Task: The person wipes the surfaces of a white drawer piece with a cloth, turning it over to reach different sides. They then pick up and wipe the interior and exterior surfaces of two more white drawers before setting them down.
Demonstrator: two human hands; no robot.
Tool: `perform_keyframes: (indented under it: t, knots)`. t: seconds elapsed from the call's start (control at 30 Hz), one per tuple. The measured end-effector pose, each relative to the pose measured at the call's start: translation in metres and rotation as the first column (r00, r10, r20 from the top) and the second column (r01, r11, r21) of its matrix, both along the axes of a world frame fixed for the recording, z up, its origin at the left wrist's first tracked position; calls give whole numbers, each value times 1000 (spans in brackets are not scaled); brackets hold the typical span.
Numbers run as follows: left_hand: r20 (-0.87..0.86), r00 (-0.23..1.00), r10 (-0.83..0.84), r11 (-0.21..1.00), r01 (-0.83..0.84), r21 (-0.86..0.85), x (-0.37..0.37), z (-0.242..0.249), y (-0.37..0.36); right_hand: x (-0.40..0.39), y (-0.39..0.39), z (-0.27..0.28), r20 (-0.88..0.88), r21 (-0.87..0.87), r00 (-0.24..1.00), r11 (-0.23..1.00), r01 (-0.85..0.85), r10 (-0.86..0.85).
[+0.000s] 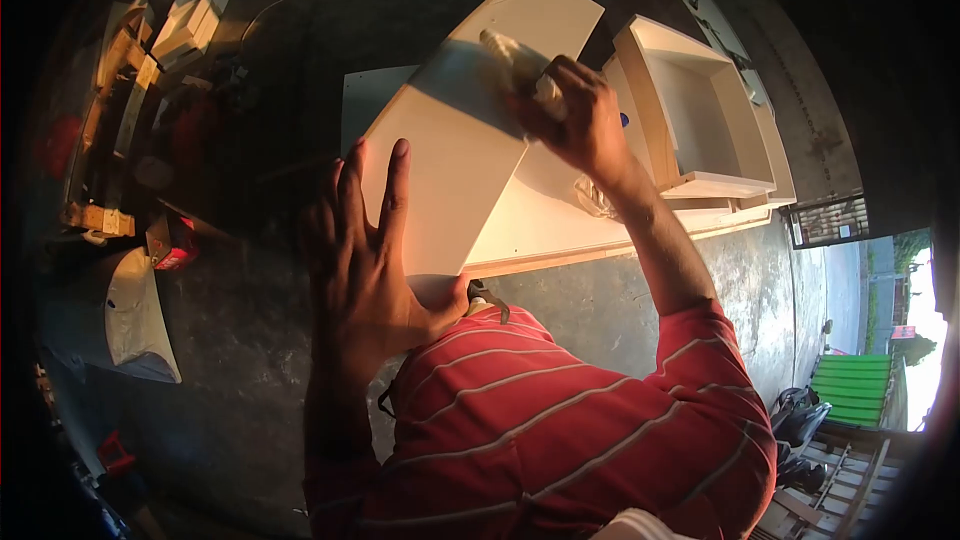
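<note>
Concrete floor: left hand (365, 260) steadies board (470, 130).

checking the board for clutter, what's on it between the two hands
In the head view, only bare surface of the white board lies between the left hand and the right hand, which presses a pale pad.

Low warm sunlight slants across a dark grey concrete floor (250, 360), with wood offcuts (150, 50) stacked far left, a green slatted bench (850, 390) near right, and a metal gate (830, 220) beyond it outdoors.
</note>
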State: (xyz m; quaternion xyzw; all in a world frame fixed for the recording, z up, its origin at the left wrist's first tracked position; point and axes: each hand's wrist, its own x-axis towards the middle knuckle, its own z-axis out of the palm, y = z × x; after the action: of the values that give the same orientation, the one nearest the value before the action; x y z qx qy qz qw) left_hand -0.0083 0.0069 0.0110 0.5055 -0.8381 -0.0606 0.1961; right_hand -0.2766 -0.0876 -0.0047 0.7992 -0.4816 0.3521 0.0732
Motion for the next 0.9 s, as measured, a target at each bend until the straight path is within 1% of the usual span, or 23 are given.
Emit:
perform_keyframes:
  t: [0.07,0.1,0.13,0.2,0.23,0.27,0.33,0.4,0.43,0.47,0.5,0.53,0.6,0.67,0.7,0.73,0.8,0.83,0.87,0.9]
  knots:
    - [3,1000,-16,1000,16,25,0,1,0,-23,-22,-1,91,12,982,986,166,-166]
    - [-2,1000,-10,999,10,45,0,1,-1,-25,-25,0,246,118,943,973,200,-224]
    - [-2,1000,-18,999,18,45,0,0,-1,-24,-20,-1,246,117,941,971,208,-231]
    - [-19,1000,-22,999,22,23,1,-1,-3,-8,-3,-5,95,40,989,993,109,-112]
    - [-19,1000,-18,1000,18,23,2,-1,-4,9,16,-3,181,52,984,999,-12,2]
    - [-23,999,-25,999,26,19,3,-2,-5,19,26,-4,196,-55,977,995,-80,89]
    - [-27,999,-32,999,32,22,4,-2,-4,15,40,-1,166,103,986,994,-30,12]
    - [-31,999,-29,999,30,13,1,-2,-3,3,38,-7,195,147,979,989,32,-60]
    - [-31,999,-27,999,28,16,1,-1,-3,1,40,-6,142,96,983,990,101,-114]
    - [-47,998,-36,999,36,9,1,1,-4,5,42,-7,141,96,984,991,96,-109]
    - [-63,997,-44,999,44,0,2,2,-5,11,47,-11,153,-38,988,999,6,0]
    - [-62,997,-38,999,38,-1,3,1,-6,16,51,-14,152,-171,982,982,-82,108]
    - [-62,997,-56,997,52,-57,6,-3,-6,13,47,-24,138,-174,983,980,-97,122]
    - [-46,997,-59,997,57,-45,5,-3,-6,-9,27,-26,116,-205,992,976,79,-55]
    - [-30,998,-60,998,59,-38,5,-3,-7,-17,19,-24,101,-184,990,976,114,-96]
    - [-29,998,-62,997,61,-38,5,-3,-7,-17,19,-26,102,-185,990,976,116,-98]
    - [-34,998,-54,999,54,-10,6,-2,-8,-11,17,-28,265,-70,953,983,171,-147]
    - [-34,998,-52,999,52,-9,7,-2,-9,-5,21,-26,255,-100,962,987,129,-100]
    - [-30,998,-53,998,53,-17,7,-2,-8,-3,25,-28,253,-98,962,987,127,-99]
    - [-26,998,-56,998,55,-23,7,-2,-8,-3,28,-31,214,-55,974,995,88,-75]
